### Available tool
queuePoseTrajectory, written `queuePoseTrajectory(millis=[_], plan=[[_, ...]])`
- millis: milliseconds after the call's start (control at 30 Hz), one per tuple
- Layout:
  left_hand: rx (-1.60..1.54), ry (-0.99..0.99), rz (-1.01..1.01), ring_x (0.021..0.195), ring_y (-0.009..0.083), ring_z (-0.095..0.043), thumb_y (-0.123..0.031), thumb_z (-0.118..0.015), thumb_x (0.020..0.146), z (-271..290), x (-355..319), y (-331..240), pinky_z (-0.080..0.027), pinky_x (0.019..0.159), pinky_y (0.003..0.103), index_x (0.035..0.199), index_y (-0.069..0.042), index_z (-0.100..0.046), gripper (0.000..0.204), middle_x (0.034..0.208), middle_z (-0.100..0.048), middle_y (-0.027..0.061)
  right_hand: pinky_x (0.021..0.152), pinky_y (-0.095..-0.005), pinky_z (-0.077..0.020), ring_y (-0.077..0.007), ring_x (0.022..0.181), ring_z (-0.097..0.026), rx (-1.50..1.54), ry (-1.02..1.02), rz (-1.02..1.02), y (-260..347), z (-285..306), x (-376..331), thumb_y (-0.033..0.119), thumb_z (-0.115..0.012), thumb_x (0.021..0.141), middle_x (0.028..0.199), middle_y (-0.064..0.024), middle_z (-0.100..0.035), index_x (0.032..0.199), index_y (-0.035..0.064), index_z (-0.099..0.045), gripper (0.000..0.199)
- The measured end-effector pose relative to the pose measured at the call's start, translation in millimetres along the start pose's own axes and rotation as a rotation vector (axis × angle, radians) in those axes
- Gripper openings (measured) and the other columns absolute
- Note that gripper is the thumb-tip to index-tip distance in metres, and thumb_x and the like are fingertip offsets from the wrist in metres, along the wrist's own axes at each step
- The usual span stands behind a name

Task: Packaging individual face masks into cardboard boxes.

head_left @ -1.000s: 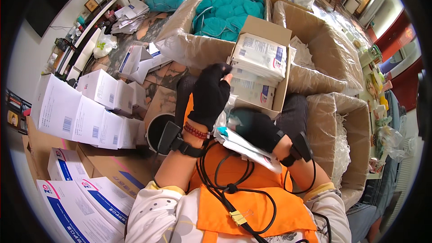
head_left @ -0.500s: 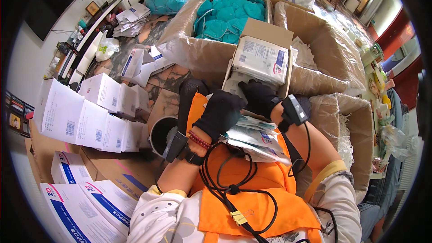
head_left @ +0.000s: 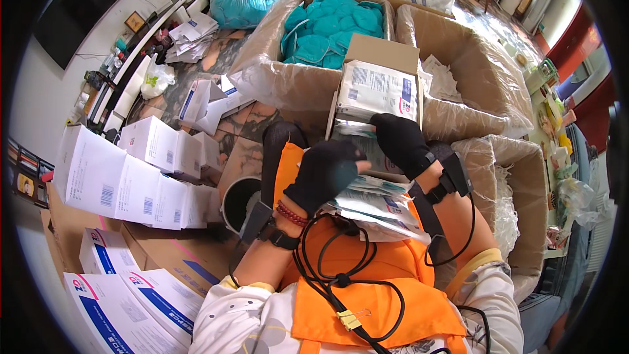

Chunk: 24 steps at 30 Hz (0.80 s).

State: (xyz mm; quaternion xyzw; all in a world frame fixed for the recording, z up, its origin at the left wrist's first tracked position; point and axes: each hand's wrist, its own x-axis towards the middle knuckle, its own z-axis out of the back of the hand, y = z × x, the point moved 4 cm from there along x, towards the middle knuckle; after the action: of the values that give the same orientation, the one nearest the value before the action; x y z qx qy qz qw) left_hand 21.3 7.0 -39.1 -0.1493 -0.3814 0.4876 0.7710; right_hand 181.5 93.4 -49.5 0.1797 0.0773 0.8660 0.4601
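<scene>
In front of me an open carton [head_left: 381, 48] holds a stack of white flat packets [head_left: 379, 87] with blue and red print. My right hand [head_left: 401, 146], in a black fingerless glove, bends over the near edge of that stack, its fingers together. Whatever is under its fingertips is hidden. My left hand [head_left: 325, 174], gloved the same way, hovers over my lap with curled fingers and a bare fingertip showing. What it holds, if anything, is hidden. Just below both hands, more packets, white and teal [head_left: 380, 202], lie in a loose pile on my orange apron [head_left: 380, 295].
A large lined carton [head_left: 314, 82] full of teal face masks stands beyond. Other lined cartons [head_left: 481, 72] are at right. White boxes [head_left: 131, 177] line the left, beside a dark bin [head_left: 230, 190]. Bulging bags [head_left: 249, 0] sit at the back. Cables [head_left: 341, 280] hang over my apron.
My right hand has drawn up and back from inside the carton to the near edge of the packet stack. My left hand has shifted slightly, showing a bare fingertip.
</scene>
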Motion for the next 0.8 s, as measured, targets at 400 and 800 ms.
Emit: queuePoseTrajectory(millis=[400, 800], plan=[[-0.446, 0.019, 0.163, 0.086, 0.0165, -0.063, -0.028, -0.068, 0.091, 16.0, 43.1, 28.5, -0.049, 0.08, 0.031, 0.111, -0.001, -0.064, 0.035, 0.094, -0.07, 0.0121, 0.07, -0.0417, -0.0529, -0.0363, 0.079, -0.066, 0.235, 0.005, 0.142, 2.1, 43.0, 8.0, 0.013, -0.059, 0.086, 0.083, -0.0201, -0.067, 0.097, 0.006, -0.067, 0.016], [-0.356, -0.104, 0.208, 0.065, 0.0117, -0.055, -0.028, -0.06, 0.097, 8.6, 55.2, 26.3, -0.045, 0.062, 0.03, 0.092, 0.0, -0.067, 0.03, 0.07, -0.064, 0.0068, 0.065, -0.041, -0.0509, -0.0361, 0.072, -0.065, 0.306, -0.023, 0.165, 21.6, 28.5, 13.7, 0.022, -0.062, 0.087, 0.074, -0.0173, -0.065, 0.08, 0.0039, -0.068, 0.02]])
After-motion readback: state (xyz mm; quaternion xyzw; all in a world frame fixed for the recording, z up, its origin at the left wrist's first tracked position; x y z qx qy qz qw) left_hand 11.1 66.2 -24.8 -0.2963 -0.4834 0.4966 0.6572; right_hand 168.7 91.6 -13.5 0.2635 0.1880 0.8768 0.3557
